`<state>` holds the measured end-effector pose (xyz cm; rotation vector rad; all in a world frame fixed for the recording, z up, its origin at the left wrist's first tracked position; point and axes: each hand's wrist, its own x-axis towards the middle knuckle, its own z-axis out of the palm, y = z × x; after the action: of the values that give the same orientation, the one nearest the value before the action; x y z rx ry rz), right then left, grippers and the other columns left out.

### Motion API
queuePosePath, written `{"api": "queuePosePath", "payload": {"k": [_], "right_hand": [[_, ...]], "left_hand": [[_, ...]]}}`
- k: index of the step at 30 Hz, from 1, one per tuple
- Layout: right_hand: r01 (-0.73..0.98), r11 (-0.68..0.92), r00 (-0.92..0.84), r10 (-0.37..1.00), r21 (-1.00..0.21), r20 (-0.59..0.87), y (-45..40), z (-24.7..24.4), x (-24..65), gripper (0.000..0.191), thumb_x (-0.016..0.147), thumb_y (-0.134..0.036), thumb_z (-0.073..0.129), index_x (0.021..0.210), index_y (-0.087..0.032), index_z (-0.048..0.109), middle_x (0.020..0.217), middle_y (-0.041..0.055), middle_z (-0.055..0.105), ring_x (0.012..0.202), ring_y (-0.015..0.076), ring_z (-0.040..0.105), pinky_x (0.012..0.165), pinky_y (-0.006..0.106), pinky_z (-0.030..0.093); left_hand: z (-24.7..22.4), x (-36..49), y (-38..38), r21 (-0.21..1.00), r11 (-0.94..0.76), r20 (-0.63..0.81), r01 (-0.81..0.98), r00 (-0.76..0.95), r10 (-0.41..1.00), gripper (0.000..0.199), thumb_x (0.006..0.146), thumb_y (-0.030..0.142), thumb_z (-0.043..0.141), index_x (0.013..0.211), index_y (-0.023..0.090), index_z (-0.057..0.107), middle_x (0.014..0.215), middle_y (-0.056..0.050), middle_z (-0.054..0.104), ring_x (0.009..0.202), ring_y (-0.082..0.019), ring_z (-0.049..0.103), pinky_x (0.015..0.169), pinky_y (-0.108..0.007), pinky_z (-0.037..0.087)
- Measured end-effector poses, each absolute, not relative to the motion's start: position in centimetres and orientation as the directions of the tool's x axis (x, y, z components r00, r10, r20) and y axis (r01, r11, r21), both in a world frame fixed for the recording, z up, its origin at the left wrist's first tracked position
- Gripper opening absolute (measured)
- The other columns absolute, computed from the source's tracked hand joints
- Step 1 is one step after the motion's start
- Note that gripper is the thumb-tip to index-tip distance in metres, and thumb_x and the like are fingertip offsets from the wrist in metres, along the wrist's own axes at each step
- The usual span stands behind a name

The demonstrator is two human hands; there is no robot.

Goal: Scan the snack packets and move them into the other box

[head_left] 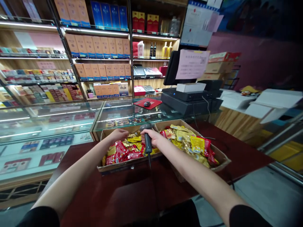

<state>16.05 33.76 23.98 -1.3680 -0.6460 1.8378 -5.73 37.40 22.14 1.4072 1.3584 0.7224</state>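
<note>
Near strip of table (94,183) open to a low pass. Left box (113,167) and right box (223,162) stand side by side, walls barring low sideways travel. Scanner (148,143) in right hand (153,137) overhangs left box; cord (149,161) dangles at its front. Narrow gap between scanner and left hand (119,134). Counter (106,115) and drawer (180,104) obstruct beyond.

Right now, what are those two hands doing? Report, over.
Right hand: gripping dark handheld scanner. Left hand: by the far side of the left box, grip unclear. Scanner and right hand block view of some packets.
</note>
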Motion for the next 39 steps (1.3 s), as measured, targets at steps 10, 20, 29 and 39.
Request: {"api": "queuePosePath", "payload": {"k": [10,20,29,39], "right_hand": [[-0.252,-0.650,-0.211,0.760,-0.717,-0.614,33.5,22.7,14.0,0.010,0.074,-0.015,0.059,0.068,-0.016,0.050,0.051,-0.0026,0.051,0.045,0.0105,0.049,0.050,0.024,0.050],[-0.324,-0.638,-0.236,0.770,-0.699,-0.593,33.1,22.6,14.6,0.006,0.075,-0.013,0.053,0.070,-0.015,0.052,0.050,-0.0035,0.048,0.044,0.0103,0.047,0.052,0.025,0.050],[-0.375,-0.646,-0.293,0.763,-0.664,-0.577,32.7,23.6,14.8,0.009,0.077,-0.018,0.053,0.082,-0.013,0.060,0.064,0.0023,0.054,0.057,0.0151,0.061,0.061,0.033,0.056],[-0.457,-0.576,-0.363,0.816,-0.677,-0.449,31.5,25.5,16.0,0.019,0.077,-0.014,0.048,0.087,-0.010,0.063,0.060,0.0039,0.060,0.056,0.0140,0.060,0.064,0.029,0.056]], "left_hand": [[19.6,-5.9,36.0,0.624,-0.198,0.025,0.756,0.233,0.972,0.044,0.047,0.028,0.080,0.091,0.022,0.073,0.095,-0.009,0.071,0.094,-0.030,0.063,0.086,-0.031,0.043],[18.7,-6.0,36.1,0.566,-0.304,0.119,0.766,0.290,0.950,0.026,0.053,0.029,0.078,0.078,0.021,0.074,0.086,-0.009,0.067,0.090,-0.028,0.061,0.083,-0.030,0.042],[21.9,-6.8,34.1,0.767,-0.395,0.233,0.506,0.355,0.905,0.033,0.061,0.037,0.076,0.090,0.022,0.075,0.096,-0.006,0.069,0.079,-0.019,0.062,0.078,-0.027,0.048],[24.6,-4.6,30.4,0.863,-0.438,0.330,0.251,0.375,0.866,0.036,0.059,0.025,0.080,0.094,0.024,0.073,0.114,-0.008,0.062,0.111,-0.022,0.056,0.098,-0.031,0.043]]}}
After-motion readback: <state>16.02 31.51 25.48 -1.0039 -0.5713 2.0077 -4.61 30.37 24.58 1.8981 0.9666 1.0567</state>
